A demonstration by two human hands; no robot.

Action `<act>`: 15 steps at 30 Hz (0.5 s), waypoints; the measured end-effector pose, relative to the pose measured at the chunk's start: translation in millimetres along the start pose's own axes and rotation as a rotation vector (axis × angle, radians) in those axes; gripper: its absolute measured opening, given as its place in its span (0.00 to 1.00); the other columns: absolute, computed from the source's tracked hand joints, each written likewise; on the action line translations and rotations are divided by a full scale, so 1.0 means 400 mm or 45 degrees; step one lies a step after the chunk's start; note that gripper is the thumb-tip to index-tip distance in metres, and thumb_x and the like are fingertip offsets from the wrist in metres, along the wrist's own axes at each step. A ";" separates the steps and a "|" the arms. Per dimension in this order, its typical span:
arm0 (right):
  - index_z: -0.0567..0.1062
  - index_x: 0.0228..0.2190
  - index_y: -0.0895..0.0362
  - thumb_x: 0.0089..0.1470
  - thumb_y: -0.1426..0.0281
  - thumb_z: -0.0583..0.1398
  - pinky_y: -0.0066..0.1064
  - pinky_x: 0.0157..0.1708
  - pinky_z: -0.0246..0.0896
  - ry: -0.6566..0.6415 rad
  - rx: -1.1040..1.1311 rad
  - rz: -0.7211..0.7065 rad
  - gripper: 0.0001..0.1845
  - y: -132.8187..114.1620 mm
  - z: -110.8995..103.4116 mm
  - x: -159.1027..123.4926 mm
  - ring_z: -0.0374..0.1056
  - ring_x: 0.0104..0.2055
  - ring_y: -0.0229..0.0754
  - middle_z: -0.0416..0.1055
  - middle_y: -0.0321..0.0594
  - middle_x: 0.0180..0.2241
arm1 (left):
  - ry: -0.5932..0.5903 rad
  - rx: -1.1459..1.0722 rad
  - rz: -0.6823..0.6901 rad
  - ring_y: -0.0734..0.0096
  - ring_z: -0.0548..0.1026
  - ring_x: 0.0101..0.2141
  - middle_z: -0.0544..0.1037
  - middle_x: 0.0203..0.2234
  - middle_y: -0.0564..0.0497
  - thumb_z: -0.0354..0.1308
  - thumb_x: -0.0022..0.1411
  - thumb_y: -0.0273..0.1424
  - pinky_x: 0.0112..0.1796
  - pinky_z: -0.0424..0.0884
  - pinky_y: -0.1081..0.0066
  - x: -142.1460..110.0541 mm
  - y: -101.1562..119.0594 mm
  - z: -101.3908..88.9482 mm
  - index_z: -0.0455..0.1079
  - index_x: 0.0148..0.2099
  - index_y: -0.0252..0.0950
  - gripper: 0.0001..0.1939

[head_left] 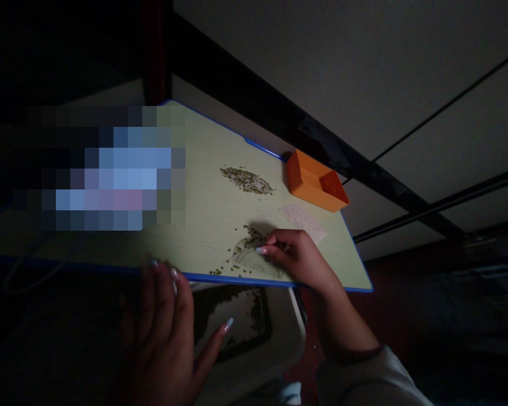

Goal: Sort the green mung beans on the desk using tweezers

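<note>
My right hand is over the near right part of a pale, blue-edged tabletop. Its thumb and fingertips pinch a clear, half-round piece that looks like plastic; its exact kind is hard to make out. Small dark green beans lie scattered around that piece. My left hand is at the near edge, fingers stretched out and thumb apart, holding nothing. Below the edge, between both hands, a white tub has many dark beans lying inside it.
Farther back lies a pile of mixed green and pale grains. A pale grain pile sits before an orange open box at the right edge. A pixelated patch covers the left side. A cable loops at far left.
</note>
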State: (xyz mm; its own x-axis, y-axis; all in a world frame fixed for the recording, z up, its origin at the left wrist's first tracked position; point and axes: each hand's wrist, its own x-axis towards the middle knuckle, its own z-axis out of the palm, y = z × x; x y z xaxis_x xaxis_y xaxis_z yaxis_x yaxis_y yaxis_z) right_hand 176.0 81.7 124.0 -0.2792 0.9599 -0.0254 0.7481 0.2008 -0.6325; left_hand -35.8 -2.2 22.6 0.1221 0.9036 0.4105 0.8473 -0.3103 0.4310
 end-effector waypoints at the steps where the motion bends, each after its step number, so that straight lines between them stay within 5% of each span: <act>1: 0.72 0.25 0.59 0.56 0.66 0.61 0.25 0.25 0.52 -0.001 -0.002 -0.006 0.11 -0.002 0.002 0.001 0.58 0.24 0.32 0.67 0.33 0.21 | 0.000 0.001 -0.003 0.44 0.37 0.68 0.39 0.68 0.30 0.40 0.59 0.50 0.62 0.44 0.40 0.000 0.000 0.000 0.35 0.66 0.25 0.43; 15: 0.73 0.25 0.59 0.56 0.66 0.61 0.25 0.26 0.51 0.002 -0.063 -0.058 0.11 -0.029 0.024 0.017 0.59 0.24 0.32 0.68 0.33 0.21 | -0.001 0.017 0.012 0.43 0.38 0.67 0.36 0.68 0.31 0.39 0.59 0.51 0.62 0.45 0.39 0.000 -0.005 -0.001 0.34 0.66 0.24 0.44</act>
State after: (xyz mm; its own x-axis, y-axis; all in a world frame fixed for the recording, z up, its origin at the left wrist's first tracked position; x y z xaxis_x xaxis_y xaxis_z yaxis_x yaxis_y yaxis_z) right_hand 159.7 83.9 123.8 -0.3129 0.9498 0.0037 0.7635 0.2538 -0.5939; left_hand -37.7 -1.7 22.2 0.1307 0.9008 0.4141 0.8531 -0.3150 0.4159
